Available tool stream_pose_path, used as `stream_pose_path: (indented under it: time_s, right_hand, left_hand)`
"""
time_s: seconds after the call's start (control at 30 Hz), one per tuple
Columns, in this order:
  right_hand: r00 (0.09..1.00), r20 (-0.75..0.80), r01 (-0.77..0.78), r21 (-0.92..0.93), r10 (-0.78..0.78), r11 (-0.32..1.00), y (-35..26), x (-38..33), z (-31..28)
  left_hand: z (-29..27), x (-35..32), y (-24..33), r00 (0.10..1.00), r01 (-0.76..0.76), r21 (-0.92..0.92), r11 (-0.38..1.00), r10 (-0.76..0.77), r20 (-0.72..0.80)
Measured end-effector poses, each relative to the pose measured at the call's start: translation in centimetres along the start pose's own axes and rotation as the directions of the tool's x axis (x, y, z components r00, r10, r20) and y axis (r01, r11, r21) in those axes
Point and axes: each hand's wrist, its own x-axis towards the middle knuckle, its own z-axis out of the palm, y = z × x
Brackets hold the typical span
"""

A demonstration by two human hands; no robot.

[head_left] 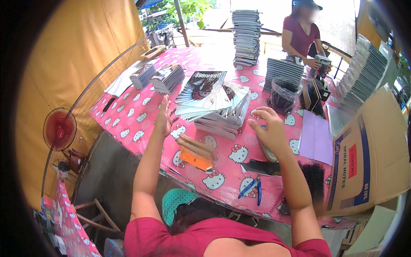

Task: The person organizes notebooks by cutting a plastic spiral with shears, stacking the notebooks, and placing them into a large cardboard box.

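Both of my hands are raised over a pink tablecloth [147,103] printed with cat faces. My left hand [165,118] is open, fingers spread, beside the left edge of a pile of loose printed sheets [222,122]. Its upper sheets are fanned out, with a dark picture cover [203,85] on top. To the right of the pile, my right hand [270,128] is open and empty, its fingers curved and thumb apart. Partly hidden beneath it lies a rounded, pale-edged object I cannot make out. Between my forearms is a wooden block with an orange face [195,156].
Blue-handled pliers [252,190] and black spiral coils [312,182] lie near the front edge. At right are a purple sheet [316,137], a cardboard box [372,154] and a bag-lined bin [284,96]. Notebook stacks [247,38] stand behind. Across the table, a person [302,36] holds a notebook.
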Motion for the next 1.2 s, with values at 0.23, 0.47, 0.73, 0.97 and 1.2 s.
stream_pose_path:
  time_s: [0.23, 0.47, 0.73, 0.97, 1.2]
  right_hand:
    - [0.963, -0.177, 0.145, -0.298, -0.204, 0.943, -4.7, -2.1, 7.1]
    - [0.987, 0.011, 0.116, -0.727, -0.158, 0.677, -9.1, 2.2, 15.1]
    - [0.987, 0.134, 0.077, -0.884, 0.091, 0.46, -6.9, 5.9, 12.4]
    - [0.958, 0.265, 0.176, -0.847, 0.111, 0.502, -7.0, 6.7, 10.7]
    - [0.912, 0.268, 0.403, -0.718, -0.309, 0.568, -8.7, 1.9, 10.0]
  left_hand:
    - [2.1, -0.4, 1.4, 0.887, 0.239, -0.292, 0.926, -0.085, 0.454]
    - [1.7, -1.7, -0.5, 0.739, 0.48, -0.38, 0.791, -0.132, 0.66]
    - [-6.8, -1.6, -3.8, 0.813, 0.213, -0.261, 0.942, -0.023, 0.582]
    - [-5.8, -2.6, -5.9, 0.796, 0.225, -0.3, 0.927, 0.002, 0.605]
    - [-7.1, 0.3, -2.4, 0.367, 0.806, -0.324, 0.495, 0.011, 0.93]
